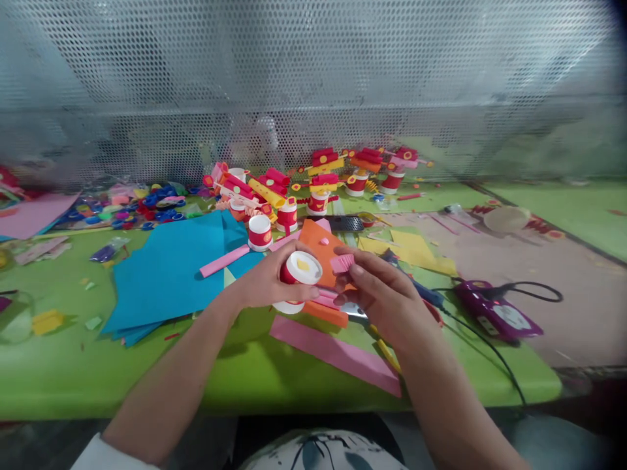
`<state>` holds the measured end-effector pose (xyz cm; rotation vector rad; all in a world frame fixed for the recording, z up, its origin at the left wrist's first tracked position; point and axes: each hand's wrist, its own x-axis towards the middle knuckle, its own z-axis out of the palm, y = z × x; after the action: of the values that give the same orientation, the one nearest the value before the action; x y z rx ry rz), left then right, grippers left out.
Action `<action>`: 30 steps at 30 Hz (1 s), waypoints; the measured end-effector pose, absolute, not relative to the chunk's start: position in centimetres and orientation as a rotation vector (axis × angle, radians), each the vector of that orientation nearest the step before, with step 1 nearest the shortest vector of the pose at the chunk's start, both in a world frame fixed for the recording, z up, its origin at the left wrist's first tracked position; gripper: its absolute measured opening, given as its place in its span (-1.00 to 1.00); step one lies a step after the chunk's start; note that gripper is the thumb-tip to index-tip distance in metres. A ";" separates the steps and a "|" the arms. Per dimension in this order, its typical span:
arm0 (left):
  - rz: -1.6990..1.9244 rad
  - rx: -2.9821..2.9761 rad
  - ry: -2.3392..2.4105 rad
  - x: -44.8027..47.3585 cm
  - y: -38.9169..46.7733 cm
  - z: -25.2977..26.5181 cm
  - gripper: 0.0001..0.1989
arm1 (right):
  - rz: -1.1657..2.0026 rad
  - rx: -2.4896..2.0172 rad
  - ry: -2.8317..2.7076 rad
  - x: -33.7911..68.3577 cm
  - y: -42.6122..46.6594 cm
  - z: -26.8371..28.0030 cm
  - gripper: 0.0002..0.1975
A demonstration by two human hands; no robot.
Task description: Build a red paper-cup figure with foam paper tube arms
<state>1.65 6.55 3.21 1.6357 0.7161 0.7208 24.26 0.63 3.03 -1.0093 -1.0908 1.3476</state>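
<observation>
My left hand (267, 277) is wrapped round a red and white paper cup (309, 262) whose white end faces up, with a yellow patch on top. To its right, my right hand (385, 287) pinches a small pink ridged paper piece (342, 263) between thumb and fingers, apart from the cup. Under and around the hands lie orange paper (318, 248), a pink paper strip (337, 352) and rolled pink paper. A second red and white cup (260, 232) stands just behind my left hand, beside a pink paper roll (224, 262).
Blue paper sheets (166, 267) spread at the left. Cups with red and yellow paper parts (318, 196) stand at the back before a perforated metal panel (274, 78). A purple power strip (494, 310) with black cables lies right, near yellow paper (416, 250).
</observation>
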 end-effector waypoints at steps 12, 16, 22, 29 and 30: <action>0.572 1.674 0.716 2.5 5.3 4.1 -0.34 | 1.210 -1.041 -1.213 24.1 0.2 1.7 -0.69; 0.575 1.658 0.735 2.4 5.3 3.8 -0.33 | 1.207 -1.033 -1.197 24.0 0.0 1.7 -0.71; 0.586 1.431 0.676 2.4 5.7 3.0 -0.48 | 1.216 -1.068 -1.191 24.6 0.1 1.9 -0.66; 0.624 1.641 0.762 3.1 5.6 3.2 -0.52 | 0.915 -1.098 -1.405 24.2 -0.7 3.0 -0.74; 0.612 1.645 0.758 3.1 5.4 3.3 -0.53 | 0.822 -1.110 -1.461 24.2 -0.8 3.1 -0.76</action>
<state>3.14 5.41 3.34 1.6446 0.7584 0.6117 24.20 -0.78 3.14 -1.1100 -1.4614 0.8223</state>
